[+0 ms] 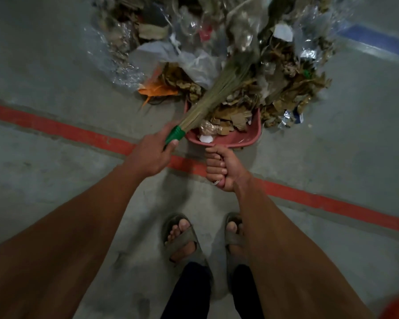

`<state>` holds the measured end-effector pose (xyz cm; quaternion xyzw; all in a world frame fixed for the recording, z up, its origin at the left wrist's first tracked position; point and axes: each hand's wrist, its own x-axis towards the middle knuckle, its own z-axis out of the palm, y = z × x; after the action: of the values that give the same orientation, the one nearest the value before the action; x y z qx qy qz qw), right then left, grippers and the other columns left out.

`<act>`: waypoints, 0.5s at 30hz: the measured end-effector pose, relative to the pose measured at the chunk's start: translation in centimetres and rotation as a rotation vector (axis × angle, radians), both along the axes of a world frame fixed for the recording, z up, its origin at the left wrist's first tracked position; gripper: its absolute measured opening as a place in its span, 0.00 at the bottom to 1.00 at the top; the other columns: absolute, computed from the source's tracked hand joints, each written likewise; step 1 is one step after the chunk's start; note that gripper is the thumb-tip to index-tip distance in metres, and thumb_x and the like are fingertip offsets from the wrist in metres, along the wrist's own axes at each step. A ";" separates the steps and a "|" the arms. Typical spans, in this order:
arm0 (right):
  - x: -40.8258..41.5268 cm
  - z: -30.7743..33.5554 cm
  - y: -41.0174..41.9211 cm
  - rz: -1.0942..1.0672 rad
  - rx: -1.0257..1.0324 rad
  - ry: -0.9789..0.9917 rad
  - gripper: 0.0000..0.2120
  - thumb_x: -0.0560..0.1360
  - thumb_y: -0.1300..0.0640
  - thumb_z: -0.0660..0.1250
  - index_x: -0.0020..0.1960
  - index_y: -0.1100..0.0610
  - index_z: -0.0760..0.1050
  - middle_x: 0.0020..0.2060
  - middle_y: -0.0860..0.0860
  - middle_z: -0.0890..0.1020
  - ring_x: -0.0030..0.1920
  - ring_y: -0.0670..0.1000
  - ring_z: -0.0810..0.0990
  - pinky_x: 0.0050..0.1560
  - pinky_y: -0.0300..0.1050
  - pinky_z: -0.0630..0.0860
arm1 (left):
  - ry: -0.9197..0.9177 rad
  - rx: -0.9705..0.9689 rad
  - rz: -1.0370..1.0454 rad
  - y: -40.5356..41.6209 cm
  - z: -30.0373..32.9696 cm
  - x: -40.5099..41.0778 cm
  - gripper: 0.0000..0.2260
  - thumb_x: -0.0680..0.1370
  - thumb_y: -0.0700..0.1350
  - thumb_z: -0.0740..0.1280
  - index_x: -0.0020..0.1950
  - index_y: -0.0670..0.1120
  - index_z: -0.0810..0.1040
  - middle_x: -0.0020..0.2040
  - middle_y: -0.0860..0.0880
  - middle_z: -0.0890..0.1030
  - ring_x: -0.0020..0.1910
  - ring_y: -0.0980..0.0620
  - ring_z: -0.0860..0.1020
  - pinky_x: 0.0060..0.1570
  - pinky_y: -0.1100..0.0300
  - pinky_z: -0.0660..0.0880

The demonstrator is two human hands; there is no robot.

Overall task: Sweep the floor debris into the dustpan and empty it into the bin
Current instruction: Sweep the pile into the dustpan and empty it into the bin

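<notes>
From the head view we see our left hand [151, 155] wrapped around the green grip of the broom [219, 88], whose straw bristles fan forward and to the right from that hand, across the mouth of the dustpan and into the debris pile [251, 72]. Our right hand [221, 168] is curled tight around the handle of the red dustpan [237, 140], which sits just ahead of that hand on the concrete floor [44, 72], its open edge pushed against the near side of the pile. Torn cardboard, dry leaves and a scrap of white paper already lie inside the pan; much more, including clear plastic wrap and an orange scrap, lies beyond and to either side of the broom. We judge that we are in the sweeping step, with the pan partly loaded and no bin in view. The next move, as we read it, calls for drawing the bristles back toward the right hand to pull more litter over the lip while that hand holds the pan pressed flat so nothing slides under it. A red line [55, 127] crosses the floor beneath both hands.
</notes>
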<state>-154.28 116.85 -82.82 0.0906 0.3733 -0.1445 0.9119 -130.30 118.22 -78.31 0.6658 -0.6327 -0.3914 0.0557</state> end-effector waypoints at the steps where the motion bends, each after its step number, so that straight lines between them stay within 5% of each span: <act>1: -0.3 0.2 0.2 0.004 0.003 0.011 0.21 0.81 0.56 0.60 0.29 0.51 0.61 0.18 0.44 0.59 0.15 0.42 0.57 0.16 0.34 0.54 | 0.010 0.013 -0.003 0.8 0.4 0.5 0.23 0.85 0.52 0.60 0.79 0.58 0.60 0.50 0.44 0.81 0.47 0.39 0.81 0.46 0.51 0.74; 5: -0.8 0.3 0.5 0.024 0.012 0.059 0.21 0.79 0.56 0.62 0.28 0.51 0.61 0.17 0.45 0.59 0.15 0.43 0.55 0.17 0.34 0.53 | 0.001 -0.039 0.058 1.7 1.8 1.2 0.22 0.86 0.51 0.60 0.79 0.56 0.60 0.48 0.48 0.77 0.46 0.43 0.78 0.44 0.52 0.70; 9: -0.4 -0.5 0.2 0.041 0.002 0.108 0.22 0.79 0.56 0.61 0.28 0.50 0.60 0.17 0.45 0.58 0.16 0.43 0.54 0.19 0.34 0.50 | -0.054 -0.149 0.089 -2.6 1.0 -0.7 0.23 0.86 0.51 0.60 0.80 0.55 0.60 0.58 0.41 0.81 0.52 0.35 0.80 0.47 0.49 0.71; 15: 0.4 -0.7 -1.8 0.033 -0.058 0.166 0.23 0.80 0.56 0.61 0.28 0.50 0.59 0.18 0.45 0.58 0.16 0.44 0.54 0.19 0.33 0.50 | -0.054 -0.024 0.073 -7.3 -2.4 -3.9 0.23 0.84 0.51 0.60 0.79 0.54 0.61 0.63 0.37 0.80 0.58 0.33 0.79 0.55 0.44 0.75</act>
<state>-153.84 115.01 -83.53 0.0455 0.4446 -0.1474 0.8823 -134.25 110.94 -80.69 0.6982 -0.6137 -0.3636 0.0608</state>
